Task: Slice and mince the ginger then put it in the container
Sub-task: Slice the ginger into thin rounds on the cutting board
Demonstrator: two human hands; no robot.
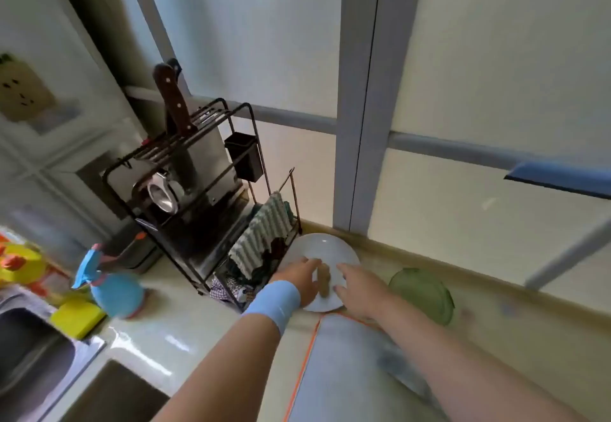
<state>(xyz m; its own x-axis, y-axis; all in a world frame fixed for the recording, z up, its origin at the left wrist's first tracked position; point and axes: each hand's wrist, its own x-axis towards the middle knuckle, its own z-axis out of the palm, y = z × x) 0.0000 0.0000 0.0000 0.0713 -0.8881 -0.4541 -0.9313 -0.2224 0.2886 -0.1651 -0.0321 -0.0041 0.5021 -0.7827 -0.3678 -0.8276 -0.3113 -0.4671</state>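
**Both hands reached for ginger on plate at far edge of kitchen surface**

A person's two bare hands met over a white plate [325, 245] that sat at the far edge of the pale surface [155, 332], close to the foot of the wall. A knob of ginger [324, 280] lay on the near half of the plate, between the hands. The left hand [297, 279], with a light blue wristband [277, 299], touched the ginger from the left. Motion blur hid whether its grip had closed on the root. The right hand [356, 291] came in from the right with fingers spread and its grip open, the fingertips over the plate just beside the ginger.

A green container [425, 292] sat just right of the plate along the same far edge. A grey cutting board [344, 375] with an orange rim lay toward the near edge, under the right forearm.

Left of the plate stood a black wire rack [246, 124], with a wooden-handled knife [172, 94] upright in its top slots and a striped cloth [264, 233] draped over its lower rail. Toward the left edge were a blue spray bottle [114, 289], a yellow sponge [77, 317] and the corner of a steel sink [23, 352].
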